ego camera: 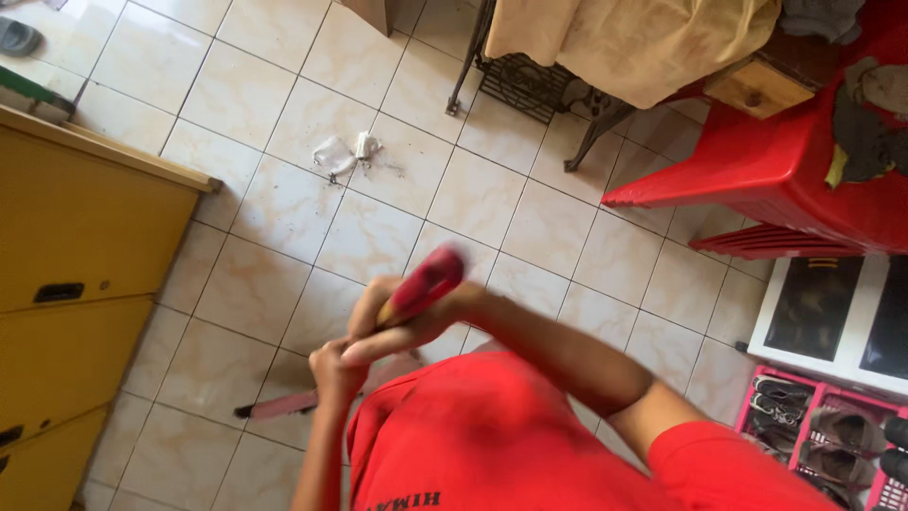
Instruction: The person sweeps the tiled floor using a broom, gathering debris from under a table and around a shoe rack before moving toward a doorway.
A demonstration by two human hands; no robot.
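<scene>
- right hand [402, 317] wrapped tight round the top of the red broom handle [423, 284], thumb side up
- left hand [336, 364] fisted on the same handle lower down, just below the right
- broom head [284, 405] low on the tiled floor [284, 208], blurred
- crumpled white litter [345, 153] well apart, further out on the tiles
- yellow cabinet [76, 246] at one side, red plastic chairs [785, 180] at the other

Our right hand [402, 317], at the end of a bare forearm bent across the chest, is closed with its fingers [364, 352] wrapped tight. Our left hand [336, 369] sits just below it, also clenched, its forearm rising from the lower edge.
</scene>
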